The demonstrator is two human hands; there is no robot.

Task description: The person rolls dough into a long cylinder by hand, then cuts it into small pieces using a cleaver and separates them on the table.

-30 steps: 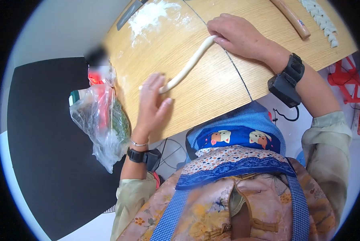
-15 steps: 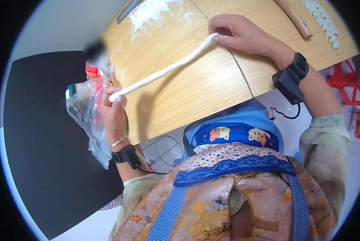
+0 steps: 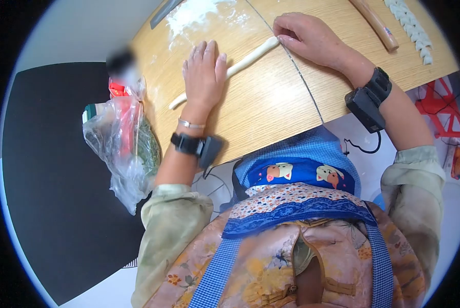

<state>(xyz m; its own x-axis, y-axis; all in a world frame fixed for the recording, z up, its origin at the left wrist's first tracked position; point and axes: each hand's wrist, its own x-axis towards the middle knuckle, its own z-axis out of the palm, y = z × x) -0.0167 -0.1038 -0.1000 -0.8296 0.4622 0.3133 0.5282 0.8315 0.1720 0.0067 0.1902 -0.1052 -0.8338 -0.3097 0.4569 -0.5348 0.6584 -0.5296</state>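
A white dough rope (image 3: 251,58) lies slantwise on the wooden table (image 3: 255,113). Flat across its left part is my left hand (image 3: 203,77), palm down with the fingers stretched out, hiding some of the dough. The rope's thin left tip shows beside the left wrist. At the upper right end of the rope, my right hand (image 3: 301,37) has its thumb and fingertips pinched on the dough.
White flour (image 3: 196,18) is spread at the table's far edge, near a grey flat tool (image 3: 164,14). A wooden rolling pin (image 3: 377,25) and a braided dough strip (image 3: 410,31) lie at upper right. Plastic bags (image 3: 119,138) sit at the left edge.
My left hand has let go of the rope's left end and moved right, now flat on the dough. The rope rests on the table and looks shorter. My right hand has barely shifted.
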